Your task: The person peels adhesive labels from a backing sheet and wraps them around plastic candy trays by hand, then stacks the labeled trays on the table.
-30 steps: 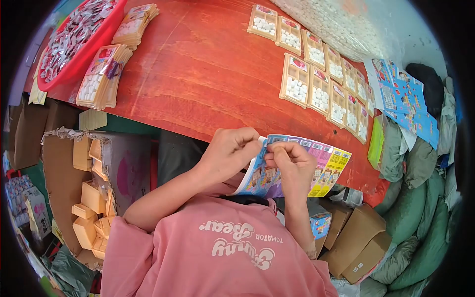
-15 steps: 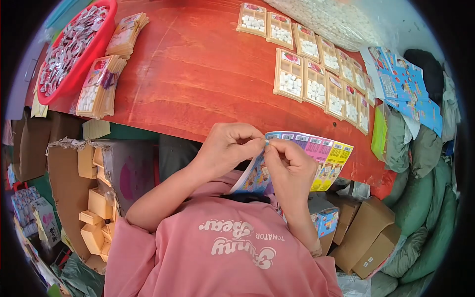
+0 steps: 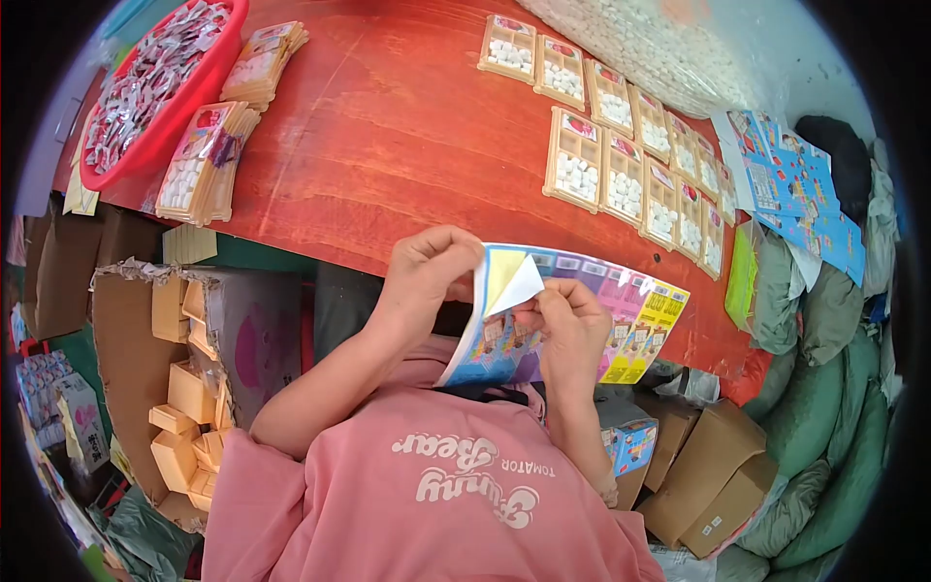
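Plainly, left grip (image 3: 425, 275) closed on printed sheet (image 3: 632, 325), right grip (image 3: 574, 324) probably on peeled flap (image 3: 520, 284)

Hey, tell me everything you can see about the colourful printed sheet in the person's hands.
The printed sheet looks like thin, glossy sticker paper, with bands running from blue through purple and pink to yellow, small pictures and a row of barcode-like labels along its far edge. It is tilted and slightly curved, held before the red table. The left hand grips its upper left edge; the right hand pinches a folded-back white flap, baring pale yellow beside it. The small print is unreadable.
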`<state>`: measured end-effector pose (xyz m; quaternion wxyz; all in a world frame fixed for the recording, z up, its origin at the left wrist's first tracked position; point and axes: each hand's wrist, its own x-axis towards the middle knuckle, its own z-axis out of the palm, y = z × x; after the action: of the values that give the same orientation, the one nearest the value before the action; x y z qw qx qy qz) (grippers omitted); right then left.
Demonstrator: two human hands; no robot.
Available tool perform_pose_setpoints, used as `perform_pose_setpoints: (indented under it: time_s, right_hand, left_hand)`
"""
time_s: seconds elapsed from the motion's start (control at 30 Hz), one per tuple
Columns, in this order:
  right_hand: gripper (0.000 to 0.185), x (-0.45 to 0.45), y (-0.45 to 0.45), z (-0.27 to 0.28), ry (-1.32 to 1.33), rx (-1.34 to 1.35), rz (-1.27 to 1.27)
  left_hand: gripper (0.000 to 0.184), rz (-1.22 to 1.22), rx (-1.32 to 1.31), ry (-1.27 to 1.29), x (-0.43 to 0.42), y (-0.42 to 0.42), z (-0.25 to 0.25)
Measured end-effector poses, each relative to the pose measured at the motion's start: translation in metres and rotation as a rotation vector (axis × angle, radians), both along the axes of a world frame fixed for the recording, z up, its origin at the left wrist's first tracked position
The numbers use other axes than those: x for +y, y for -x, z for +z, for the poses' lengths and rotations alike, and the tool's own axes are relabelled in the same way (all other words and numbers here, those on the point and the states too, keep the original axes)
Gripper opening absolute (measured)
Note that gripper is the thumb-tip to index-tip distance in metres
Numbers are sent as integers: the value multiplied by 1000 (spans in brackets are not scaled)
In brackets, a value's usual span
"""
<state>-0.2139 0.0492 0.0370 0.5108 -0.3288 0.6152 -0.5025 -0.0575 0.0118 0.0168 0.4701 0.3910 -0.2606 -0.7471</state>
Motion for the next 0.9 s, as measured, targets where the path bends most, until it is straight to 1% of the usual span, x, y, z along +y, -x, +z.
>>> perform_pose_setpoints:
  time_s: [0.03,0.07,0.17,0.2,0.3,0.33,0.4,0.43,0.47,0.5,0.53,0.57,0.6,0.63,0.67,0.7,0.77,0.87,0.9]
  right_hand:
    - [7,1,-1,-2,22,-35,-5]
    - [7,3,-5,-4,49,13,11]
    - [8,2,-2,-6,212,186,170]
    - [7,0,7,-12,265,272,252]
    - [9,-12,28,-3,599,377,366]
    - [15,-20,30,7,662,549,369]
    - [20,-37,29,10,790,860,438]
    - [23,-44,29,12,861,1021,465]
    - [24,-46,30,11,863,1008,525]
    - [22,-47,32,8,900,989,530]
    - [19,-47,35,2,946,970,537]
    - [17,-46,39,2,995,951,548]
    - [15,-40,45,8,925,827,574]
    - [13,-30,52,14,854,708,605]
    - [12,-13,60,23,719,521,495]
    - [11,-9,68,33,819,323,355]
    - [12,-5,90,60,949,-259,140]
    - [13,-5,120,68,908,-639,8]
    - [11,-12,116,62,797,-247,20]
  left_hand:
    - [13,36,24,-27,-2,-2,-4]
    - [17,5,-53,-32,-1,-1,-7]
    - [22,-132,-324,271,2,1,-9]
    - [28,-176,-332,240,1,-3,-21]
    - [26,-253,-334,147,-8,-11,-10]
    - [26,-255,-322,134,-7,-10,-11]
    - [25,-266,-300,125,-12,-4,-11]
    - [24,-248,-234,126,-13,2,-11]
    - [24,-223,-172,140,-13,7,-12]
    - [24,-189,-114,163,-16,10,-13]
    - [24,-219,-193,202,-21,9,-19]
    - [24,-179,-259,237,-25,9,-21]
    - [23,-150,-454,336,-34,8,-33]
    - [21,-123,-877,482,-41,4,-22]
    - [20,-60,-964,543,-47,1,-16]
    - [20,-1,-1049,593,-51,-1,-13]
    - [20,48,-1118,650,-59,-2,-22]
    - [19,78,-1200,704,-57,4,-27]
    - [19,83,-1222,725,-56,8,-26]
